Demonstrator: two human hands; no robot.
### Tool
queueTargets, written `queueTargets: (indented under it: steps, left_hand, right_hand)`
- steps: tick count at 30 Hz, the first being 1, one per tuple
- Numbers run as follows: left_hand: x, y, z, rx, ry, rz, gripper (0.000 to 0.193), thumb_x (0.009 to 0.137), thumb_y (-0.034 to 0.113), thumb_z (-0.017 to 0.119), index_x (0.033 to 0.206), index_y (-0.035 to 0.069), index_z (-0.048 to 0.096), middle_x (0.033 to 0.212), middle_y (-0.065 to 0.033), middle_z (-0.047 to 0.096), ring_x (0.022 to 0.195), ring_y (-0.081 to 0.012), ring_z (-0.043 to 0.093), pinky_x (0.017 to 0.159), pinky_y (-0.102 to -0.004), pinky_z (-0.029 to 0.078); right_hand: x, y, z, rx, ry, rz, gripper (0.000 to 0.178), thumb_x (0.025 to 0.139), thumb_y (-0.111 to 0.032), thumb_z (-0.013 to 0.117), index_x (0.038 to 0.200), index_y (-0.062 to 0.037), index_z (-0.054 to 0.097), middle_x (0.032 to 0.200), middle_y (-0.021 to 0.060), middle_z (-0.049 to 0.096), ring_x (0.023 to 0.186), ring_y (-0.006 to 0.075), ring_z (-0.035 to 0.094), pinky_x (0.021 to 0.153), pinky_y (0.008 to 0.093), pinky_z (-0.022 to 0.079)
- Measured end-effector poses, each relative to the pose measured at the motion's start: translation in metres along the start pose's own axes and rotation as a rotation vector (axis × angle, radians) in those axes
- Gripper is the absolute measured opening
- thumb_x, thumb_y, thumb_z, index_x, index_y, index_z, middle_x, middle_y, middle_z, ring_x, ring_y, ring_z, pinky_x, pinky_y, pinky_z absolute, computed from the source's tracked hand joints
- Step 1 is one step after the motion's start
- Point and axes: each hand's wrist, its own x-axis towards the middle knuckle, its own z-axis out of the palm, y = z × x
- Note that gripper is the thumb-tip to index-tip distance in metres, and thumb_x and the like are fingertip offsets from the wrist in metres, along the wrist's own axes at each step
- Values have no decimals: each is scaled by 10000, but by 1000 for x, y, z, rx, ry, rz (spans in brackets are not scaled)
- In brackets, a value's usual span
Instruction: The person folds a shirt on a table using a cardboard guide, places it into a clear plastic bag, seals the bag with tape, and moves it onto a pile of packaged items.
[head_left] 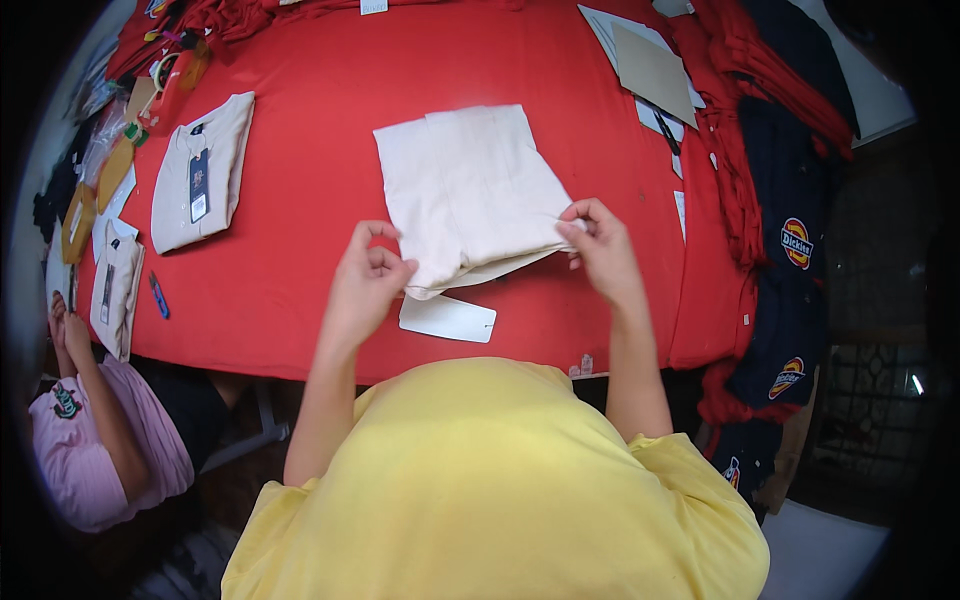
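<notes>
A folded cream garment lies on the red cloth in front of me. My left hand is at its near left corner, fingers curled and thumb against the fabric edge. The near right corner is pinched between thumb and fingers of my right hand. Along the near side the layers part slightly, and a pale flat edge shows between them. Just below the garment rests a white card with rounded corners and a small hole, touched by neither hand.
Red cloth covers the table. To the left lie a folded cream shirt with a dark tag, another folded shirt, a blue cutter and a tape dispenser. A co-worker sits there. Cardboard sheets and navy garments are at right.
</notes>
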Motion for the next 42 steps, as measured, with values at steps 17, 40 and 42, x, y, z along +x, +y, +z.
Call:
queueTargets:
  steps: [17, 40, 42]
  left_hand:
    - [154, 38, -58, -65, -126, 152, 157, 868, 125, 695, 975, 22, 643, 849, -53, 659, 770, -99, 597, 714, -239, 488]
    - [209, 6, -49, 93, -286, 61, 249, 894, 57, 639, 1125, -34, 617, 990, -100, 678, 912, -152, 654, 860, -279, 526]
    - [211, 7, -47, 159, -261, 92, 190, 899, 70, 642, 1060, -30, 641, 933, -95, 681, 870, -143, 654, 823, -271, 533]
  right_hand:
    - [133, -56, -7, -245, -296, -103, 159, 891, -141, 647, 980, -12, 679, 780, 19, 648, 698, 93, 587, 620, 250, 473]
    - [166, 16, 20, -160, -1, -70, 174, 933, -180, 626, 966, -19, 684, 802, 26, 663, 726, 131, 583, 679, 274, 472]
    - [167, 18, 25, -219, 44, -89, 179, 933, -182, 624, 945, -13, 682, 778, 30, 658, 694, 141, 564, 690, 289, 477]
